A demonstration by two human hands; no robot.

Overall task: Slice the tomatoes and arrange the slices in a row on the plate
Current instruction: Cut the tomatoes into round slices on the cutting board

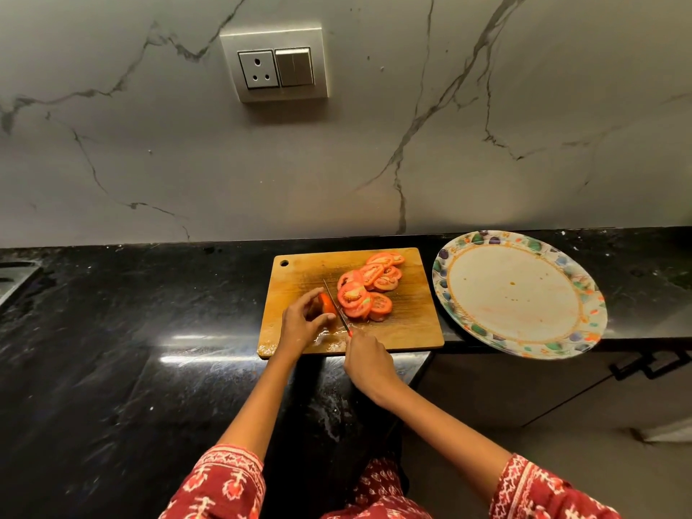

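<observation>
A wooden cutting board [412,324] lies on the black counter. Several tomato slices [369,286] are piled across its middle and far right. My left hand [301,324] grips the remaining tomato piece [326,304] at the board's left centre. My right hand [365,359] holds a red-handled knife [336,307] whose blade rests against the right side of that piece. A round plate [518,294] with a coloured patterned rim sits to the right of the board, with no slices on it; part of it hangs over the counter's front edge.
The black stone counter [131,331] stretches left of the board. A marble wall with a socket and switch plate [275,61] rises behind. A cabinet with a dark handle [651,365] stands below the plate. Part of a sink or hob edge [15,279] shows far left.
</observation>
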